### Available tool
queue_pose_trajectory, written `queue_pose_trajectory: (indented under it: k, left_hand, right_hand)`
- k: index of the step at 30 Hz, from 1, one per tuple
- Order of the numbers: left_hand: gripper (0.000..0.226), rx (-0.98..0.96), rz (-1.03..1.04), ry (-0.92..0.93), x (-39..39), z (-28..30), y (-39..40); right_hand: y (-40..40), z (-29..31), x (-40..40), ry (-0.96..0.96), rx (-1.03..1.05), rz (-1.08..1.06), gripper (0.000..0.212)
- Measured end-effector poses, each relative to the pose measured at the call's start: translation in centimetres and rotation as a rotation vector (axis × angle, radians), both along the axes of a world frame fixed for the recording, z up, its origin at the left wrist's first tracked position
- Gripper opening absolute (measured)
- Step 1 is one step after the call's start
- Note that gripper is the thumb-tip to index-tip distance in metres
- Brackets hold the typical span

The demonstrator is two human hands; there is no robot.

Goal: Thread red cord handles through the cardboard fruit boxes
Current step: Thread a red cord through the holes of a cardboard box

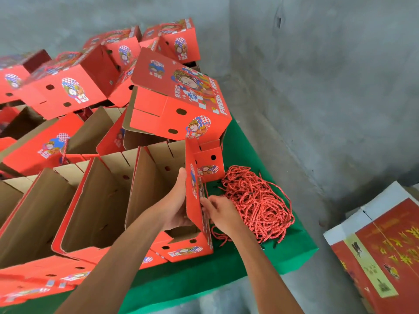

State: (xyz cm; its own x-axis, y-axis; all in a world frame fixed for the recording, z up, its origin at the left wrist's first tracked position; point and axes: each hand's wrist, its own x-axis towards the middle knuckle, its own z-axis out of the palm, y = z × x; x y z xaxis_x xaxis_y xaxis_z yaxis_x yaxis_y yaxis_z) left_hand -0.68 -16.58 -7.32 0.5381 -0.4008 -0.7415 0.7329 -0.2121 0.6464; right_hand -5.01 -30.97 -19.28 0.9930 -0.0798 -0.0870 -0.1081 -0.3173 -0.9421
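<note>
An open red fruit box point(181, 250) with a brown inside stands at the near right of a row of boxes on a green table. My left hand point(175, 205) reaches inside it, fingers pressed flat against the inner face of its right wall point(194, 184). My right hand point(221, 213) is at the outer face of that wall, fingertips pinching a red cord end against it. A heap of red cords point(258, 200) lies right beside the box, just behind my right hand.
More open boxes point(95, 209) stand in a row to the left. Red boxes point(179, 103) are piled behind and above them. The green table edge point(294, 259) is close on the right. A red and white carton point(383, 252) sits on the grey floor at right.
</note>
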Motion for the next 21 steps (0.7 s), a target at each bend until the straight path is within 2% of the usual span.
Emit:
queue_pose_trajectory:
  k: [2,3,5,6,7,10,13,15,17,19,21]
  left_hand:
    - [0.105,0.061,0.000,0.067,0.6,-0.2,-0.1]
    - [0.090,0.099,-0.025,0.064,0.7,-0.4,-0.1]
    - [0.043,0.244,-0.165,-0.039,0.6,-0.8,-0.3]
    - [0.027,0.314,-0.234,-0.093,0.4,-1.0,-0.4]
    - [0.021,0.371,-0.279,-0.145,0.2,-1.2,-0.6]
    - [0.019,0.407,-0.305,-0.199,0.0,-1.4,-1.1]
    - [0.021,0.375,-0.226,-0.203,-0.1,-0.9,-0.8]
    - [0.022,0.359,-0.162,-0.207,0.1,-0.7,-0.3]
    - [0.026,0.508,-0.223,-0.336,0.5,-0.6,0.4]
    - [0.032,0.794,-0.412,-0.625,1.1,0.0,1.2]
    - [0.036,0.894,-0.583,-0.842,1.4,1.0,2.1]
  right_hand:
    - [0.3,-0.1,-0.1,-0.034,-0.056,0.018,0.051]
    - [0.7,-0.2,-0.3,-0.031,-0.054,0.018,0.055]
    - [1.7,-0.2,-0.4,-0.010,-0.050,0.005,0.062]
    - [2.1,-0.3,-0.3,0.011,-0.059,-0.002,0.062]
    - [2.3,-0.3,-0.2,0.030,-0.066,-0.014,0.062]
    - [2.4,-0.1,-0.1,0.067,-0.023,-0.028,0.058]
    - [2.4,-0.8,-0.7,0.093,0.079,-0.117,0.055]
    - [1.7,-1.9,-1.3,0.136,-0.103,-0.168,0.044]
    - [0.5,-3.1,-2.0,0.220,-0.461,-0.061,0.023]
    - [-0.6,-4.1,-2.8,0.331,-0.673,0.095,0.031]
    - [-1.2,-5.1,-3.6,0.369,-0.762,0.159,0.036]
